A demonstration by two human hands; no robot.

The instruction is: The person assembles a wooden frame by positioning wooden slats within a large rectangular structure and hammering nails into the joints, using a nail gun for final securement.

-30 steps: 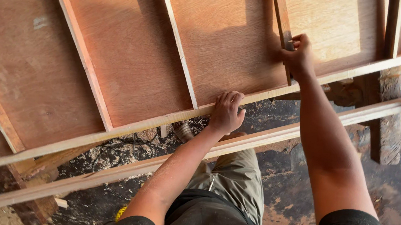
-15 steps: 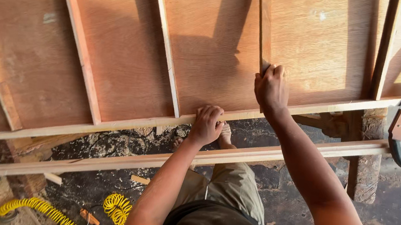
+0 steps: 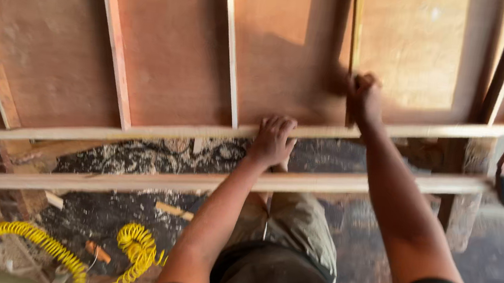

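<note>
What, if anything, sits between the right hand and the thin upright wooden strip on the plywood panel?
Nothing visible does. The right hand is already closed around the thin wooden strip near its lower end, just above the pale front rail. The left hand rests on that rail, off to the side.

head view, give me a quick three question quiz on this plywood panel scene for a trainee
1. True or false: the left hand rests on the panel's front edge strip.
2. What does the right hand have its grip on? A) the thin upright strip B) the saw C) the hose
3. What colour is the coiled hose on the floor?

Key: 1 true; 2 A; 3 yellow.
</note>
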